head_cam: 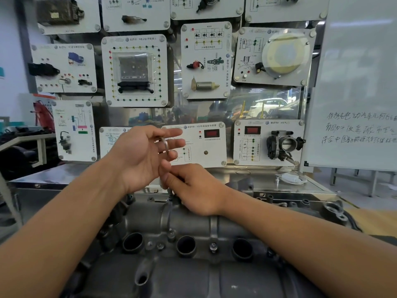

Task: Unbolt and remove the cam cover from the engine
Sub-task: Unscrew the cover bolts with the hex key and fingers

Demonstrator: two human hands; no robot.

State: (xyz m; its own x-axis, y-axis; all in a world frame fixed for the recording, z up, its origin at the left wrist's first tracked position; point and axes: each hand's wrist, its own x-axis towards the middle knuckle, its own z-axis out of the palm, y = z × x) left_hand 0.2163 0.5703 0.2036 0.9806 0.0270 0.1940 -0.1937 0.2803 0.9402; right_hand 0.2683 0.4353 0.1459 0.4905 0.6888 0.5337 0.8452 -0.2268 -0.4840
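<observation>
Pinching a small steel bolt [170, 192], right hand [193, 188]; spread left hand [141, 155] balances silvery fasteners [164, 145], and one tilt could spill them into the grey cast cam cover [189, 222].

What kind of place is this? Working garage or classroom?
Most likely a car-mechanics training workshop, not a working garage. Teaching panels with mounted car parts and wiring diagrams hang at the back, a whiteboard with handwritten notes stands to the right, and the engine sits in front of them.
</observation>
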